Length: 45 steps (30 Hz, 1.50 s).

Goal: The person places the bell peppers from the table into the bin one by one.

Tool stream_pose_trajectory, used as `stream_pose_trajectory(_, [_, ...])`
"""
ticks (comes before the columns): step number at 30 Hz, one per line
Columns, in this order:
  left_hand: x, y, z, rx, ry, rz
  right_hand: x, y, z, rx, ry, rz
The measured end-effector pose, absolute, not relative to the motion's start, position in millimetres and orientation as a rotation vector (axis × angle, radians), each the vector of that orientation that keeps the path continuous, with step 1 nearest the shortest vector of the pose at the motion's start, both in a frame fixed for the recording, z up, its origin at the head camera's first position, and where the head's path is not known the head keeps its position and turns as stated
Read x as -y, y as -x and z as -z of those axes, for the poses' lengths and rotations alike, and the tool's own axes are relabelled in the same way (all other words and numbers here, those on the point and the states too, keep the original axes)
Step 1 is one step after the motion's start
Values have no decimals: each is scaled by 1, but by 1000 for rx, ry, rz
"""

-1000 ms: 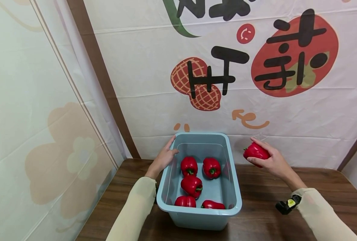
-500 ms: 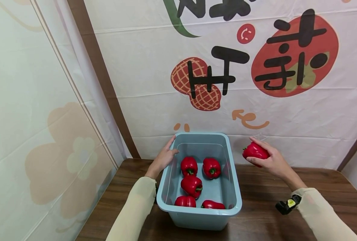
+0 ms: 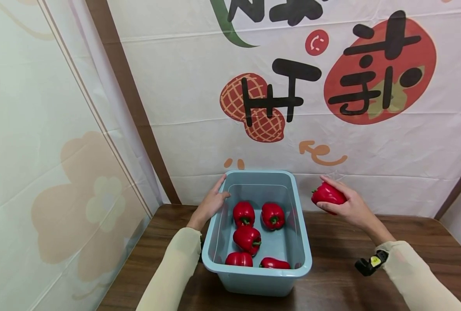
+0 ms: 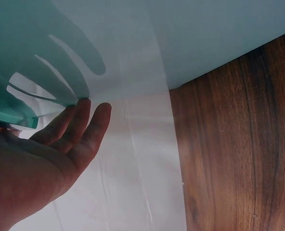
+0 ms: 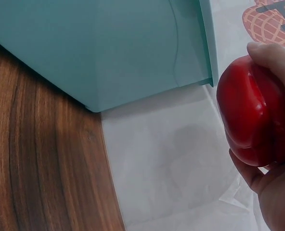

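A light blue plastic bin (image 3: 264, 280) stands on the table, with several red bell peppers inside, one of them a bell pepper (image 3: 247, 240) lying near the middle. My left hand (image 3: 212, 203) holds the bin's left rim, thumb over the inner side. Seen from the left wrist, that hand's other fingers (image 4: 80, 127) reach along the outside of the wall. To the right of the bin, my right hand (image 3: 352, 207) grips another red bell pepper (image 3: 329, 194) above the table, its green stem toward the bin. In the right wrist view this bell pepper (image 5: 251, 110) sits between thumb and fingers.
The brown wooden table (image 3: 343, 259) meets a white printed cloth (image 3: 191, 147) behind the bin. A second cloth wall (image 3: 24, 172) hangs along the left. A black wrist strap (image 3: 371, 262) hangs below the right sleeve.
My right hand has shifted slightly left toward the bin with the bell pepper. The left hand and the bin have kept their places.
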State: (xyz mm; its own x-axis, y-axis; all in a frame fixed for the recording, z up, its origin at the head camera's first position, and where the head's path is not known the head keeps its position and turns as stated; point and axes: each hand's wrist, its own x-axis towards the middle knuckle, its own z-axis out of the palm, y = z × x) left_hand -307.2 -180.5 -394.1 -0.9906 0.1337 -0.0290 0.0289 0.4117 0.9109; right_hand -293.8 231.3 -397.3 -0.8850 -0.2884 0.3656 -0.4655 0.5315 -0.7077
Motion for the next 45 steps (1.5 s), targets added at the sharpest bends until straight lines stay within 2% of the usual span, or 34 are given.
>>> stream_pose_trajectory(45, [181, 308, 395, -2566, -150, -1651, -216, 283, 377, 2551, -706, -1262])
